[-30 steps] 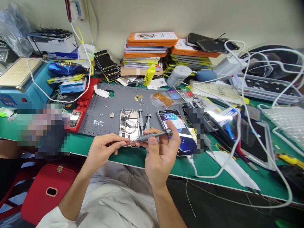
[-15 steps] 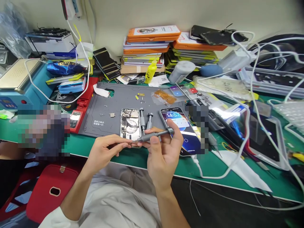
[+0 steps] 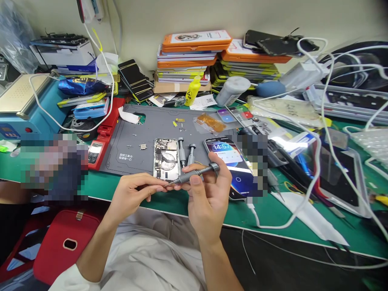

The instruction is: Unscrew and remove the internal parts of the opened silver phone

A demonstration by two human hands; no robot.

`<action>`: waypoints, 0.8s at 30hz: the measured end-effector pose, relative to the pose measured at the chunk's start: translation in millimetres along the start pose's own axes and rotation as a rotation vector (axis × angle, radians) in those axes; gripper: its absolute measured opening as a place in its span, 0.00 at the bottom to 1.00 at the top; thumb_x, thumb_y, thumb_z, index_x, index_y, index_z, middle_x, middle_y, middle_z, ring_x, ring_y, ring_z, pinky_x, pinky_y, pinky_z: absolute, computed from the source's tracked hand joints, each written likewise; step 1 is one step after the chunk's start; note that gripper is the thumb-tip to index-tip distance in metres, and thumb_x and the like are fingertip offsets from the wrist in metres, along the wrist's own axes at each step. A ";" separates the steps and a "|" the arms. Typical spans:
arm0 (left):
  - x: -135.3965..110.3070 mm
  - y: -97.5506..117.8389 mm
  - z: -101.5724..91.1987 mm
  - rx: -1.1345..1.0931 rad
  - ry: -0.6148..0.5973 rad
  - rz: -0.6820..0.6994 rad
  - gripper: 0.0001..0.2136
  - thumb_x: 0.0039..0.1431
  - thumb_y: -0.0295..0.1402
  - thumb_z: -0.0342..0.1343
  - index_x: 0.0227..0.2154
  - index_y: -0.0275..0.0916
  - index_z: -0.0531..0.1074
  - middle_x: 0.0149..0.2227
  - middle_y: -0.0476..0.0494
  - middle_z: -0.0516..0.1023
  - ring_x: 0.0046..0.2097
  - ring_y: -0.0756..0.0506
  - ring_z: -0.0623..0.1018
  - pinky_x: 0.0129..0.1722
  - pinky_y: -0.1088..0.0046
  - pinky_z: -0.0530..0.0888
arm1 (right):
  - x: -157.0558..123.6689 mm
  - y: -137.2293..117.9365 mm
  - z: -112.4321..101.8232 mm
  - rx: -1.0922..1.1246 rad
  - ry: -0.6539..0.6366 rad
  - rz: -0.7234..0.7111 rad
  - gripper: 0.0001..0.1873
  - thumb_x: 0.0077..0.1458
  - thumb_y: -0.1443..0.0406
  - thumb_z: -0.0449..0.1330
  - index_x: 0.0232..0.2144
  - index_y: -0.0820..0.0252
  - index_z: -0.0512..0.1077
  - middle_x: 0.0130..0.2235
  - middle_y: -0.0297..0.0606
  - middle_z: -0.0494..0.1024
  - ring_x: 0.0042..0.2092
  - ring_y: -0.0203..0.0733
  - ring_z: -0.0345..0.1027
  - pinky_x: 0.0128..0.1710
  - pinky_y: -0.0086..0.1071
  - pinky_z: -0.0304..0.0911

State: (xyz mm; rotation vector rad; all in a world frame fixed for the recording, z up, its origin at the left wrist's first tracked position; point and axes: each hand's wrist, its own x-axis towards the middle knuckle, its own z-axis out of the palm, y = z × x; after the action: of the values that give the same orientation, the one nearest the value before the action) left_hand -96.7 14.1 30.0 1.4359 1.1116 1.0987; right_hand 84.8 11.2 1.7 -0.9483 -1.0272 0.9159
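My right hand [image 3: 209, 198] is closed around a grey screwdriver [image 3: 192, 176], its index finger curled by the cap and its tip pointing left. My left hand [image 3: 133, 194] pinches at that tip with thumb and fingers; whatever lies between them is too small to make out. Just behind the hands lies an opened phone [image 3: 166, 157] with its inner parts bare, the lower end partly hidden by fingers. Two more grey screwdrivers, one upright-looking [image 3: 181, 150] and one beside it [image 3: 190, 153], rest right of it. A lit phone [image 3: 232, 165] showing 14:57 is by my right hand.
A grey work mat [image 3: 142, 125] carries small metal parts [image 3: 143, 146] and an orange film piece [image 3: 209, 122]. Boxes [image 3: 194, 44] are stacked along the wall. White cables [image 3: 317, 161] loop across the right side. A blue machine [image 3: 39, 105] stands left, near a red chair [image 3: 66, 242].
The screwdriver has shifted slightly and its cap end has moved a little left in my right hand. My left hand keeps its pinch near the tip.
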 end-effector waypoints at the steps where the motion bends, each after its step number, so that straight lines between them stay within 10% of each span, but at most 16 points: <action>1: -0.3 -0.3 -0.2 0.001 -0.003 -0.003 0.07 0.70 0.38 0.71 0.41 0.42 0.92 0.36 0.39 0.91 0.27 0.49 0.80 0.25 0.77 0.77 | -0.2 0.2 -0.2 0.001 -0.002 0.001 0.26 0.74 0.59 0.64 0.70 0.43 0.66 0.46 0.36 0.83 0.34 0.36 0.80 0.35 0.31 0.83; 8: -6.1 -3.6 -1.3 -0.005 -0.074 0.005 0.10 0.73 0.39 0.68 0.50 0.44 0.90 0.40 0.41 0.92 0.32 0.49 0.81 0.29 0.77 0.77 | 4.4 2.8 -5.3 0.099 -0.031 0.052 0.25 0.76 0.58 0.61 0.71 0.40 0.67 0.45 0.34 0.82 0.28 0.33 0.74 0.33 0.33 0.84; 15: -11.6 -6.8 5.2 -0.043 0.311 -0.001 0.22 0.82 0.50 0.53 0.40 0.39 0.82 0.27 0.48 0.83 0.25 0.52 0.72 0.26 0.77 0.69 | 9.7 -0.6 -8.7 -0.161 0.040 -0.308 0.34 0.73 0.67 0.62 0.74 0.36 0.62 0.44 0.35 0.79 0.37 0.38 0.78 0.27 0.28 0.81; 24: -12.5 -9.2 4.2 -0.040 0.192 -0.069 0.23 0.81 0.53 0.53 0.40 0.39 0.80 0.26 0.49 0.80 0.26 0.51 0.72 0.27 0.76 0.69 | 11.7 12.6 -10.7 -0.398 -0.174 -0.489 0.34 0.71 0.71 0.63 0.72 0.42 0.63 0.44 0.38 0.80 0.42 0.42 0.80 0.31 0.30 0.83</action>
State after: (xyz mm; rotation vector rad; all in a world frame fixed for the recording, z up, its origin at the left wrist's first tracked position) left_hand -95.6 2.1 19.3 1.2721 1.2576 1.2220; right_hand 96.0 24.0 -9.5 -0.8895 -1.5449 0.3944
